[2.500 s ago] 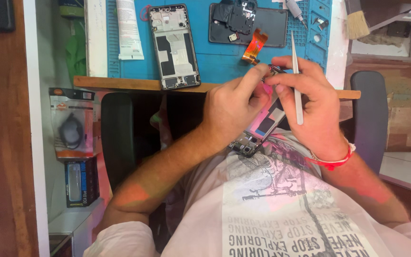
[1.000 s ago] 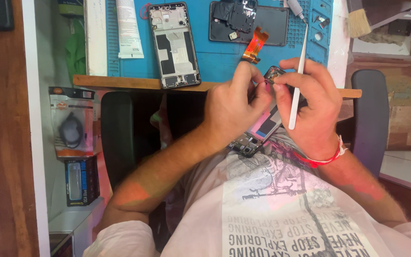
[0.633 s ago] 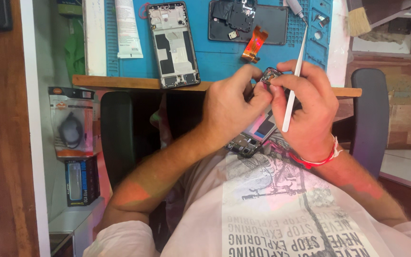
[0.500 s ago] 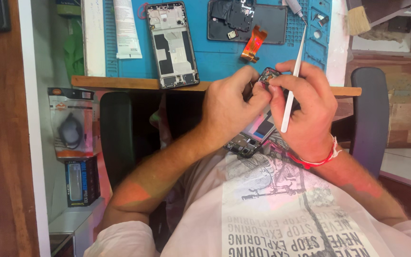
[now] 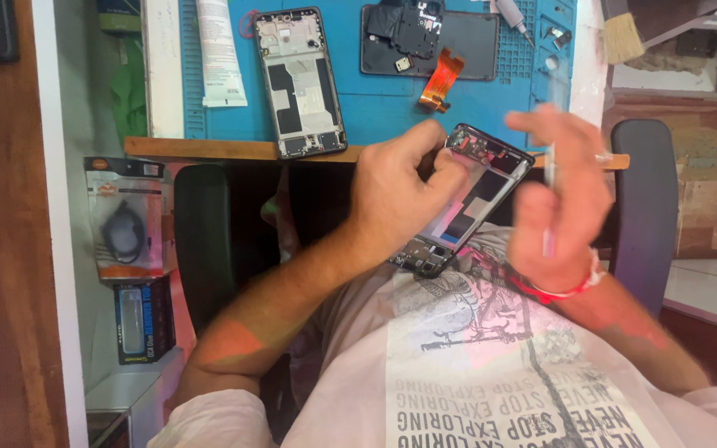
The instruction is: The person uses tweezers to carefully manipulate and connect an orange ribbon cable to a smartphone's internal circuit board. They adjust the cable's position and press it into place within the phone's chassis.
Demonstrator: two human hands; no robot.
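My left hand (image 5: 404, 195) grips an opened phone frame (image 5: 466, 203) with its inner parts showing, held tilted above my lap just below the table edge. My right hand (image 5: 558, 195) is blurred beside the frame's right edge, apart from it, and holds a thin white tool (image 5: 549, 178) upright between its fingers. A red band circles that wrist.
A blue work mat (image 5: 375, 108) on the wooden table carries a second phone frame (image 5: 299, 81), a dark phone back (image 5: 429, 37), an orange flex cable (image 5: 440, 80), a white tube (image 5: 219, 50) and a brush (image 5: 621, 33). Packaged goods (image 5: 126, 220) hang at the left.
My right hand has pulled away from the phone frame to the right with the white tool. The frame's top end, earlier covered by both hands, now shows.
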